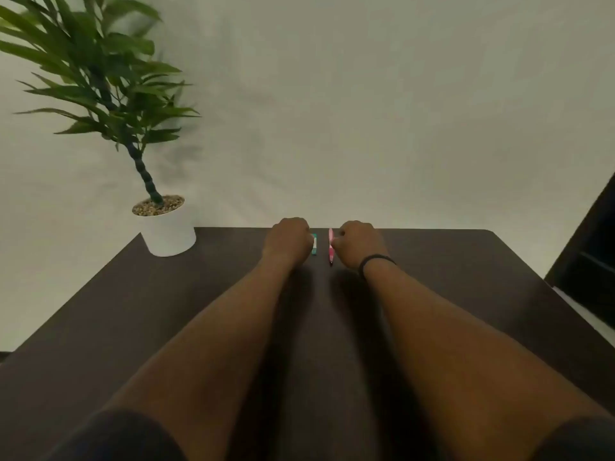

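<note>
Both my arms reach far across the dark brown table [199,311]. My left hand [289,242] has its fingers curled, and they meet a small teal and white eraser [314,245] at its right side. My right hand [359,246], with a black band on the wrist, is also curled. Its thumb and fingertips pinch the middle of a pink pen [330,247], which lies pointing away from me. Eraser and pen sit side by side near the table's far edge, a small gap between them. The fingers hide part of each.
A white pot [169,232] with a tall green plant [100,78] stands on the table's far left corner. A pale wall lies behind the table. A dark piece of furniture [589,247] stands beyond the right edge.
</note>
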